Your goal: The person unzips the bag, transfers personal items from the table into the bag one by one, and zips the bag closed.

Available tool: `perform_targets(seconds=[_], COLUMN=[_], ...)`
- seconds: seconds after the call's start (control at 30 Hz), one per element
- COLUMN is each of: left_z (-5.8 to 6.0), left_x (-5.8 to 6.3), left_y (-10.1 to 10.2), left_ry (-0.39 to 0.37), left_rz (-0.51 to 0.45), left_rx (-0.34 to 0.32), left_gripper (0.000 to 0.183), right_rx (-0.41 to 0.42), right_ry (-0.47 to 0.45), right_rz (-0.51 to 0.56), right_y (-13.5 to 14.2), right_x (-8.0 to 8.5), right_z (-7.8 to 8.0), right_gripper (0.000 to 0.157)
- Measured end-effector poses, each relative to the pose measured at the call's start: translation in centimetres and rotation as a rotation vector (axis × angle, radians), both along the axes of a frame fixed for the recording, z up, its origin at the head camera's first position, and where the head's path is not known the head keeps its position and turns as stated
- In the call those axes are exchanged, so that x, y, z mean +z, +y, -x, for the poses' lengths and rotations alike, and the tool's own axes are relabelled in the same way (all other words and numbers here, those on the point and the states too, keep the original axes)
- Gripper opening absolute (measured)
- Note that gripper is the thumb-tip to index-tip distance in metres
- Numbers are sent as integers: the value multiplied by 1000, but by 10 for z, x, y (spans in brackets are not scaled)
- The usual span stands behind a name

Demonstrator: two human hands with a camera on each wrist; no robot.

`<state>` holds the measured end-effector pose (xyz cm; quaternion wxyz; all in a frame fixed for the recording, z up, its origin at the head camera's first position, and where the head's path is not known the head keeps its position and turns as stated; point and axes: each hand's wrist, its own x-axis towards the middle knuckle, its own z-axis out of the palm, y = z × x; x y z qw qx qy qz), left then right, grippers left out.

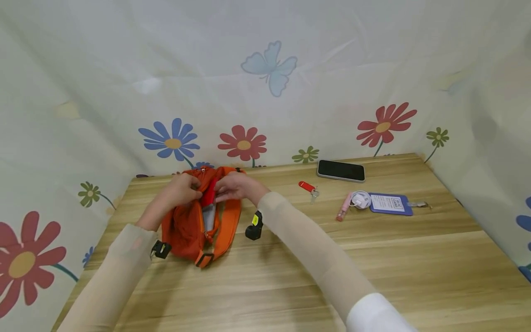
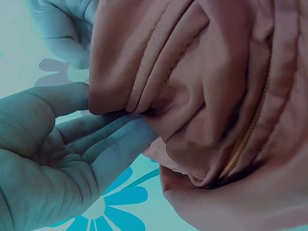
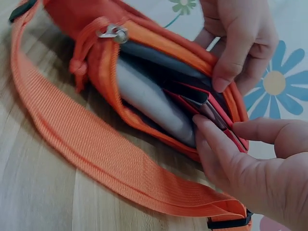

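Note:
An orange waist bag (image 1: 182, 233) lies on the table with its zipped mouth open, showing a grey lining (image 3: 144, 91). My left hand (image 1: 180, 189) pinches the bag's rim, thumb inside the mouth and fingers outside, as the right wrist view shows. In the left wrist view that hand (image 2: 62, 154) grips the bag's fabric (image 2: 125, 57). With thumb and fingers my right hand (image 3: 267, 168) pinches a flat red wallet (image 3: 219, 110), partly inside the bag's mouth. Its lower part is hidden in the bag.
To the right lie a red-tagged key (image 1: 307, 186), a phone (image 1: 341, 170), a pink tube (image 1: 343, 207), a coiled white cable (image 1: 361, 199) and a blue card holder (image 1: 391, 204). The orange strap (image 1: 230, 223) loops beside the bag. A flowered curtain (image 1: 199, 92) hangs behind the table.

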<state>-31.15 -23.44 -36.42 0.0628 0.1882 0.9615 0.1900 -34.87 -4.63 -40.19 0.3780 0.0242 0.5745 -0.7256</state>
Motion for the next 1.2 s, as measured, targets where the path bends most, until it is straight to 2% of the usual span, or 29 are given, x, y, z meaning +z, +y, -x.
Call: perform_targets(seconds=[0.2, 0.57, 0.67, 0.8, 0.9, 1.07, 1.2], left_z=[0, 0, -3, -4, -3, -5, -5], left_x=[0, 6, 7, 8, 7, 2, 1], left_y=[2, 8, 9, 12, 13, 10, 7], left_ry=[-24, -22, -58, -105, -113, -126, -130], left_rz=[-1, -18, -46, -96, -117, -134, -149], left_rx=[16, 4, 27, 53, 52, 74, 87], left_gripper=[5, 8, 7, 15, 17, 22, 26], right_rx=[5, -57, -58, -85, -98, -31, -24], right_ry=[13, 117, 222, 342, 350, 327, 309], right_rz=[-26, -86, -99, -112, -114, -109, -100], right_y=[-2, -6, -9, -15, -17, -12, -9], right_x=[0, 5, 3, -3, -8, -9, -5], right_z=[-1, -9, -16, -27, -32, -32, -29], right_gripper=[21, 6, 9, 21, 26, 25, 22])
